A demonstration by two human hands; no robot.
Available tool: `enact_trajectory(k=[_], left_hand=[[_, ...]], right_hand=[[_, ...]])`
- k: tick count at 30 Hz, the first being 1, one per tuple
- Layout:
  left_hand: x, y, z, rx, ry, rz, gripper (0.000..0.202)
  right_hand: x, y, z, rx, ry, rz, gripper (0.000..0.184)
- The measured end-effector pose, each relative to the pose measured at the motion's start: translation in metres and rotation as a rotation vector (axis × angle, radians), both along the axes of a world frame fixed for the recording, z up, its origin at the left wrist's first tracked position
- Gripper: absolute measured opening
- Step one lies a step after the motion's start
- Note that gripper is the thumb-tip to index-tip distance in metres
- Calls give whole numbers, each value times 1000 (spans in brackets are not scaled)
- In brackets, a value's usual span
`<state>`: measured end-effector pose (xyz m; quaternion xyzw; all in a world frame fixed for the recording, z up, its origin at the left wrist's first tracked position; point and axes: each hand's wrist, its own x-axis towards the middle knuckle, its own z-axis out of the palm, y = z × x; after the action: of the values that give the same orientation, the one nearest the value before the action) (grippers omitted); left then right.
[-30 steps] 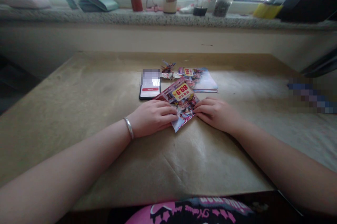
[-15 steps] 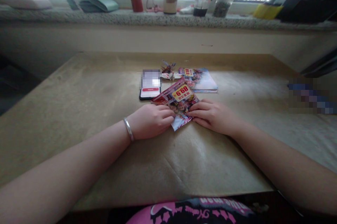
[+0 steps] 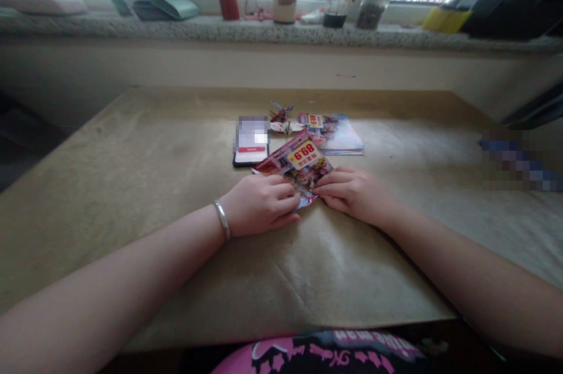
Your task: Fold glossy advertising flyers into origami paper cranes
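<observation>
A printed paper leaflet (image 3: 302, 155), red along its top with a yellow price label, lies turned at an angle on the table. My left hand (image 3: 266, 204), with a silver bangle at the wrist, has its fingers closed over the lower left part, covering that corner. At the lower right edge, the fingertips of my right hand (image 3: 354, 192) pinch the paper. Between the two hands the bottom edge looks turned up, though the fingers partly hide it.
Behind the leaflet are a phone (image 3: 251, 154) with a lit screen, folded paper pieces (image 3: 284, 119) and a stack of similar printed sheets (image 3: 341, 132). Bottles and jars line the stone windowsill (image 3: 246, 31) beyond the table (image 3: 176, 116).
My left hand has shifted right along the leaflet's lower edge, and its bottom corner no longer sticks out as far. My right hand has barely moved.
</observation>
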<state>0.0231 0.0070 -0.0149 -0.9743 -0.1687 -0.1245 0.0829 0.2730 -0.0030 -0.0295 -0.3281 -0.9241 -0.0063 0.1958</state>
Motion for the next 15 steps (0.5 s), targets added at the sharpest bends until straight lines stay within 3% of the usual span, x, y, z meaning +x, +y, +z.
enact_trajectory(k=[7, 15], left_hand=[[-1, 1, -3, -171, -151, 87, 29], [3, 6, -3, -492, -232, 411, 19]], right_hand=[[-1, -2, 0, -43, 44, 67, 24], [-1, -5, 2, -64, 31, 2, 20]])
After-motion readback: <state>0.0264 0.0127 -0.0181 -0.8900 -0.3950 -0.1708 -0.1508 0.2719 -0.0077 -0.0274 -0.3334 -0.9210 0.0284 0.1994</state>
